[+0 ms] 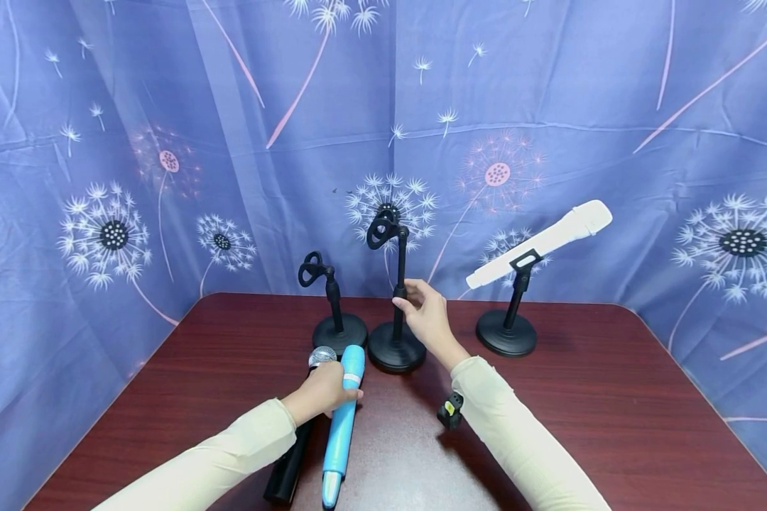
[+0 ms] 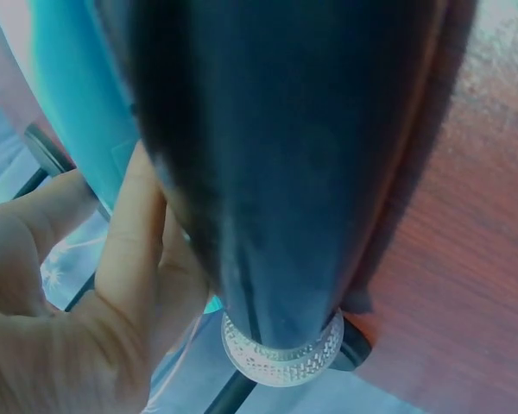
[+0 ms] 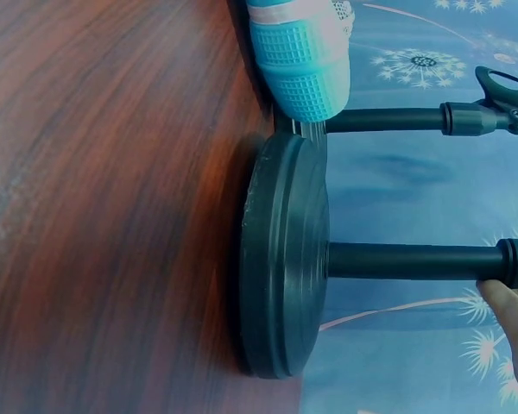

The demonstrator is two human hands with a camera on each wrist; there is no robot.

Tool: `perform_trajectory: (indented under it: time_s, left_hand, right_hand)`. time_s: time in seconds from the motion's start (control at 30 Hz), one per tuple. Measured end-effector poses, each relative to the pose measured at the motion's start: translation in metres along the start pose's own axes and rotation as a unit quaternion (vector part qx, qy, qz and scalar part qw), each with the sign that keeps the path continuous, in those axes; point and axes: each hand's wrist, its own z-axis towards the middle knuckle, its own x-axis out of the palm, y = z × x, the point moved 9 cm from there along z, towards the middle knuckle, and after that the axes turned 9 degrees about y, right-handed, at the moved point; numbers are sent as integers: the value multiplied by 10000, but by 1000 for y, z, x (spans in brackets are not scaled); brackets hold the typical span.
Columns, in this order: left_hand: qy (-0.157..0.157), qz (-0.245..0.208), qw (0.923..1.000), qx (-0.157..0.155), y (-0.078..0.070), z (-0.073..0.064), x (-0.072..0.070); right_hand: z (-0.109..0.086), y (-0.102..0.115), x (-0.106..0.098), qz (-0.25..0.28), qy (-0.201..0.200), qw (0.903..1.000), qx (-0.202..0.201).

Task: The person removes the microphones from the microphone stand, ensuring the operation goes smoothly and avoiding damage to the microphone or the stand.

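Note:
My left hand (image 1: pixel 319 390) grips a light-blue microphone (image 1: pixel 340 443) below its head, thumb on the right side. Close on its left lies a black microphone (image 1: pixel 289 465) with a silver mesh head (image 1: pixel 322 355); in the left wrist view its dark body (image 2: pixel 276 172) hides part of the blue one. With thumb and fingers, my right hand (image 1: pixel 427 319) pinches the collar of the middle black microphone stand (image 1: pixel 398 351), partway up its pole. That stand's round base (image 3: pixel 285 259) rests on the table, and its clip (image 1: pixel 382 229) at the top holds no microphone.
A shorter black stand (image 1: pixel 340 332) with an unfilled clip stands to the left. At right, another stand (image 1: pixel 506 333) carries a white microphone (image 1: pixel 540 243), tilted up. A small black device (image 1: pixel 450 411) sits by my right sleeve. Behind the dark-red table (image 1: pixel 613 397) hangs a blue dandelion-patterned curtain (image 1: pixel 581 85).

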Motion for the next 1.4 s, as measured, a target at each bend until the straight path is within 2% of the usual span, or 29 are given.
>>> perform_trajectory:
  time_s: [0.2, 0.33, 0.7, 0.97, 1.2, 1.27, 1.4]
  left_hand:
    - [-127, 282, 9994, 134, -4, -3, -2]
    - [-120, 270, 9994, 199, -3, -1, -1]
    - [42, 174, 9998, -12, -1, 1, 2]
    - [57, 106, 9999, -51, 0, 0, 1]
    - [-8, 435, 9987, 281, -8, -2, -8]
    - [28, 508, 9983, 267, -9, -2, -12]
    - [108, 466, 9988, 42, -7, -1, -20]
  right_hand:
    - [1, -1, 1, -9, 7, 10000, 30]
    - [1, -2, 1, 0, 16, 10000, 45]
    - [1, -3, 2, -56, 87, 9999, 82]
    - [2, -2, 3, -91, 76, 9999, 33]
    - [5, -3, 5, -96, 129, 9999, -9]
    - [6, -3, 6, -100, 138, 9999, -22]
    - [9, -4, 7, -86, 169, 9998, -53]
